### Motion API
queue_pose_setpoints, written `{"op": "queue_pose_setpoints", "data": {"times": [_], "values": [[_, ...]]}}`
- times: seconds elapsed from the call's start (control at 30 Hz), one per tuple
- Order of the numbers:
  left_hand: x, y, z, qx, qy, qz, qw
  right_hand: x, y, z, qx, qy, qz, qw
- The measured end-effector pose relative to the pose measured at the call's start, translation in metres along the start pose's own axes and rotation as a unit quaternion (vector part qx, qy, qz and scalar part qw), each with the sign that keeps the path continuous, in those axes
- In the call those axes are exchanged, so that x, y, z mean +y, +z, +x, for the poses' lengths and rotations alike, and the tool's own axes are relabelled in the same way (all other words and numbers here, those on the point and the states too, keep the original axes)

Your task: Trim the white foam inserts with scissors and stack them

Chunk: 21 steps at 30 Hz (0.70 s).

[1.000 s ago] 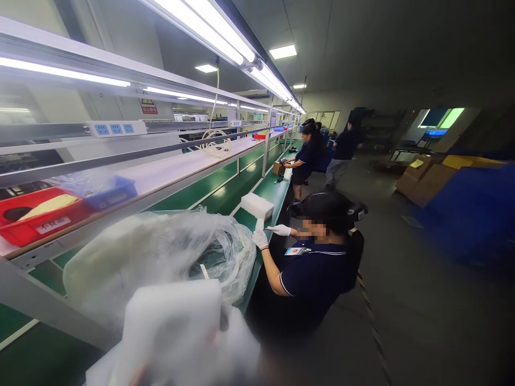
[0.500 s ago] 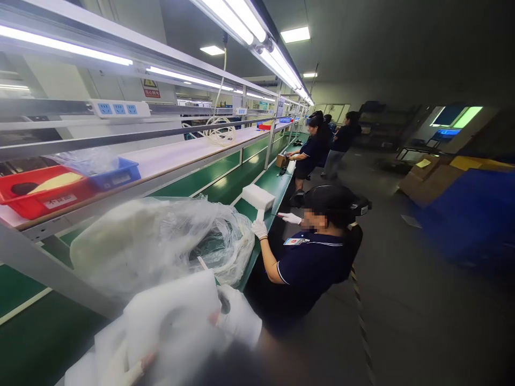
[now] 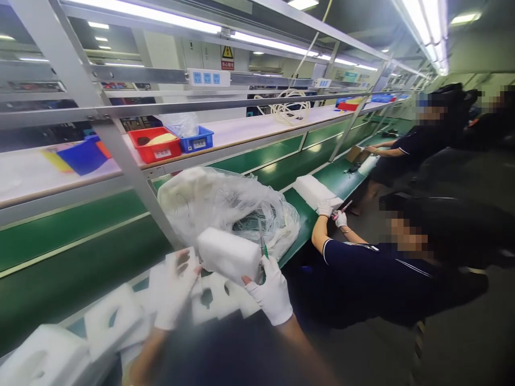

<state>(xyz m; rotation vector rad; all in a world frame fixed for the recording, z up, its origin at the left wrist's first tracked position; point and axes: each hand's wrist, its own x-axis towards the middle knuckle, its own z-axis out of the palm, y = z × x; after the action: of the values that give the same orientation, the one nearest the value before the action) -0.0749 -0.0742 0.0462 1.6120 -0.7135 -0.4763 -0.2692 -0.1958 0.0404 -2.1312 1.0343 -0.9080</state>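
Note:
My right hand (image 3: 274, 295), in a white glove with a bare thumb tip, grips the right end of a thick white foam block (image 3: 229, 254). A thin metal tool with a green handle (image 3: 265, 251) stands up at that hand's fingers; its kind is unclear. My left hand (image 3: 175, 295), gloved and smeared by motion, is left of the block with its fingers apart. A flat foam piece (image 3: 155, 281) lies just behind it. Beneath both hands are cut-out foam pieces (image 3: 217, 295), with several more foam pieces (image 3: 110, 316) at lower left.
A clear plastic bag (image 3: 209, 187) lies beyond the block on the green bench (image 3: 64, 257). A co-worker (image 3: 362, 273) at right handles another foam block (image 3: 314, 192). The shelf above carries a red bin (image 3: 156, 149) and a blue bin (image 3: 197, 140). A metal post (image 3: 129, 161) rises at left.
My view has swung left. The loose foam sheets my hands were on are now lower, and the thick foam block and green-handled tool are at my right hand. The co-worker's hands have come together.

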Motion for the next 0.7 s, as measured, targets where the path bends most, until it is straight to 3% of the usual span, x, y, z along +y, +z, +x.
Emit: {"op": "queue_pose_setpoints", "data": {"times": [0.07, 0.13, 0.17, 0.23, 0.33, 0.43, 0.53, 0.7], "values": [[0.001, 0.013, -0.012, -0.061, 0.009, -0.032, 0.998, -0.007, 0.013, -0.005, 0.028, -0.006, -0.062, 0.998], [0.000, 0.027, -0.025, -0.136, 0.001, -0.091, 0.987, -0.015, 0.027, -0.013, -0.005, -0.038, -0.058, 0.998], [-0.001, 0.033, -0.029, -0.142, -0.003, -0.109, 0.984, -0.019, 0.034, -0.019, -0.024, -0.059, -0.048, 0.997], [-0.002, 0.041, -0.032, -0.106, -0.023, -0.126, 0.986, -0.025, 0.045, -0.030, -0.058, -0.095, -0.020, 0.994], [-0.002, 0.038, -0.024, 0.003, -0.055, -0.130, 0.990, -0.025, 0.053, -0.041, -0.096, -0.133, 0.032, 0.986], [-0.003, 0.026, -0.014, 0.079, -0.055, -0.115, 0.989, -0.018, 0.049, -0.038, -0.050, -0.188, 0.074, 0.978], [-0.007, 0.013, -0.010, 0.107, -0.027, -0.087, 0.990, -0.016, 0.034, -0.025, 0.009, -0.236, 0.088, 0.968], [-0.010, -0.002, -0.013, 0.068, 0.016, -0.056, 0.996, -0.030, 0.014, -0.011, -0.031, -0.270, -0.012, 0.962]]}}
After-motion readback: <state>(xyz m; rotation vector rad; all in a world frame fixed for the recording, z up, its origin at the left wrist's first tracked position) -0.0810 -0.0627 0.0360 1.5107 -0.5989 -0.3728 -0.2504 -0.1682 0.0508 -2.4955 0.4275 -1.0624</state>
